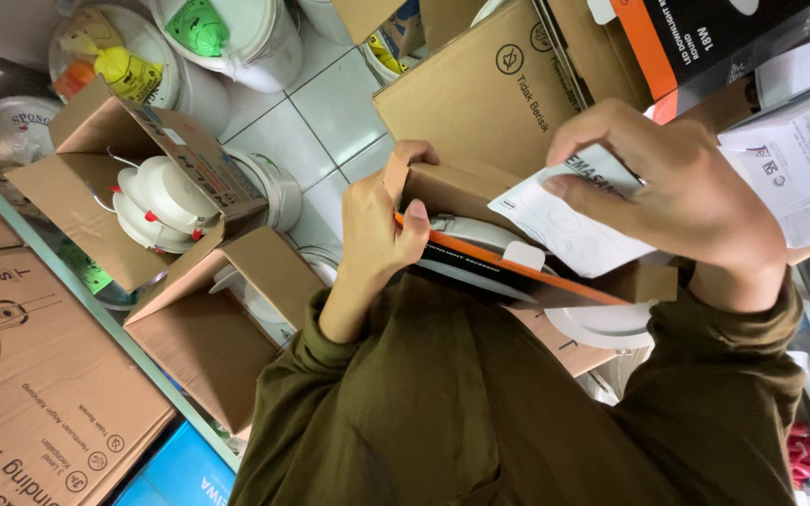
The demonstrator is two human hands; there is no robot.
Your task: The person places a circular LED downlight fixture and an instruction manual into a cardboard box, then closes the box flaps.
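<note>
My left hand [379, 225] grips the end of a small cardboard box [480, 192] with a black and orange side, thumb on the orange edge, and holds it open against my chest. My right hand [682, 192] pinches a white printed leaflet [569, 225] at the box's open mouth. A white round lamp [480, 234] shows inside the box. Another white round rim [607, 328] pokes out below the box. Olive green sleeves cover both arms.
At the left, an open carton [67, 187] holds white round lamps [157, 201]. A second open carton [208, 328] lies below it. A large fan carton [30, 375] fills the bottom left. White buckets [264, 47] stand on the tiled floor. More cartons [489, 84] and leaflets [799, 159] are at the top right.
</note>
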